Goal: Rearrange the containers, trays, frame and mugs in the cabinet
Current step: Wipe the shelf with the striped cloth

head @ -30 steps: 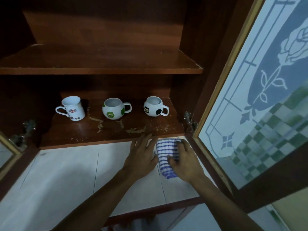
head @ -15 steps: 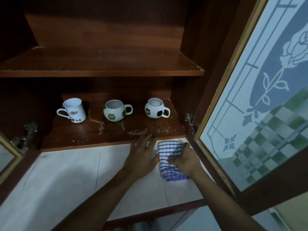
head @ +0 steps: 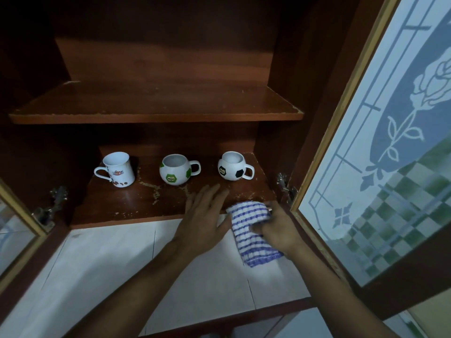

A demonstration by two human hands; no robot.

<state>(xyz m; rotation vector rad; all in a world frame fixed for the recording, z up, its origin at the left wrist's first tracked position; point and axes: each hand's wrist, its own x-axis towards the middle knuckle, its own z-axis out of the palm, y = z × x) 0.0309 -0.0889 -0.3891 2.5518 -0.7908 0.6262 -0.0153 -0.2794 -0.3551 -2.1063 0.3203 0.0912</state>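
On lower shelf, three white mugs

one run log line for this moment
left hand: open, at shelf edge | right hand: grips cloth | mugs: three on shelf, untouched

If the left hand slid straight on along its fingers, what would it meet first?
Probably the black-patched football mug on the lower shelf; the left hand aims at its left side, though depth is unclear.
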